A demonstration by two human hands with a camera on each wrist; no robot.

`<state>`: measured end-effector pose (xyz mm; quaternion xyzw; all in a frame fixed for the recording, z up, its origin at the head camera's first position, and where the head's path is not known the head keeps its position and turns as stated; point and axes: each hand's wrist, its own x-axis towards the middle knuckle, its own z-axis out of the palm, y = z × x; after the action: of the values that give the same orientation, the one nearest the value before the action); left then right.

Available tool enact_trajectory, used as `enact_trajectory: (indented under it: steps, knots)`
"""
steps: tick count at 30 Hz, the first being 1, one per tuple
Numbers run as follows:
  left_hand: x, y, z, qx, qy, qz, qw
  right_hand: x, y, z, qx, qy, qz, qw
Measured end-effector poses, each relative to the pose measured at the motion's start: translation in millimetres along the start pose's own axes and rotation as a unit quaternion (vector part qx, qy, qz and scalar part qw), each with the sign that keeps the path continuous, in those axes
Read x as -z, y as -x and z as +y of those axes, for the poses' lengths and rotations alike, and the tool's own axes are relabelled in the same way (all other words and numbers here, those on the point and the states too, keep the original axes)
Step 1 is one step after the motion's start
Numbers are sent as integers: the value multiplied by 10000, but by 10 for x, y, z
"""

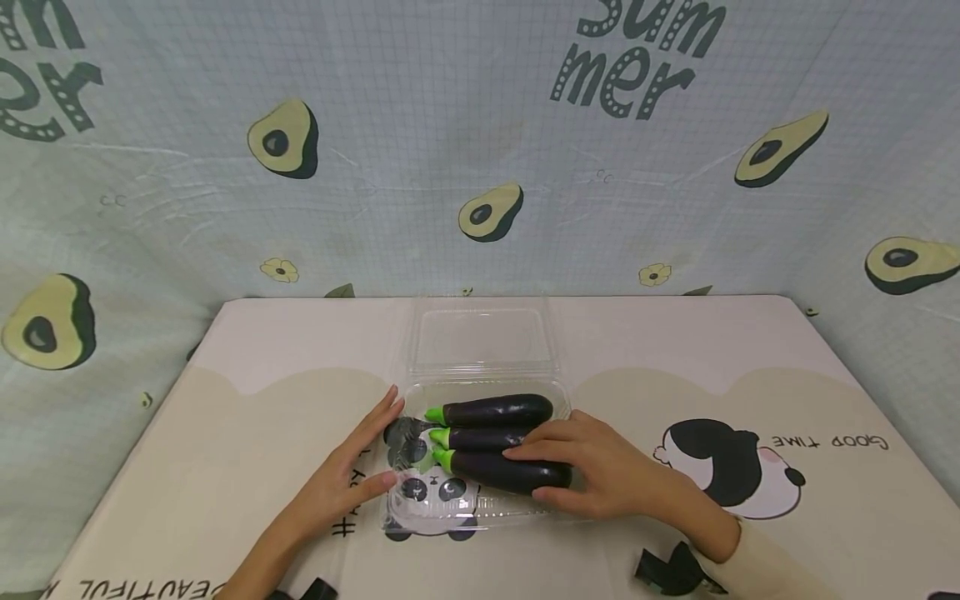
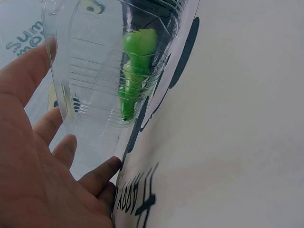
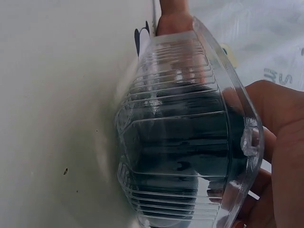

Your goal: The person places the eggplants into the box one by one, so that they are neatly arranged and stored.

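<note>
Three dark purple eggplants with bright green stem ends lie side by side in a clear plastic clamshell box [image 1: 517,510], stems to the left. They are the far eggplant [image 1: 498,410], the middle eggplant [image 1: 480,438] and the near eggplant [image 1: 495,472]. My right hand [image 1: 600,467] reaches over the box's right rim and holds the near eggplant's thick end between thumb and fingers. At the box's left side my left hand [image 1: 352,471] has its fingers spread, the fingertips at the rim. In the left wrist view the green stems [image 2: 137,52] show through the plastic wall.
The box's clear lid [image 1: 483,337] is folded back on the table, away from me. A printed cloth [image 1: 285,417] with panda and dog drawings covers the table. Behind it hangs an avocado-patterned curtain [image 1: 390,158]. A dark object [image 1: 675,571] lies beside my right forearm.
</note>
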<state>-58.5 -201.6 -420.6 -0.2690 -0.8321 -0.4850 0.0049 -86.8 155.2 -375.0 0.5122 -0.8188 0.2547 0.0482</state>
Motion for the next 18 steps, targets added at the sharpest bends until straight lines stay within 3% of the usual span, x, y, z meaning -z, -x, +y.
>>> enact_trajectory:
  steps: [18]
  knots:
    - [4, 1, -9, -7, 24, -17, 10000, -19, 3, 3, 36, 97, -112, 9999]
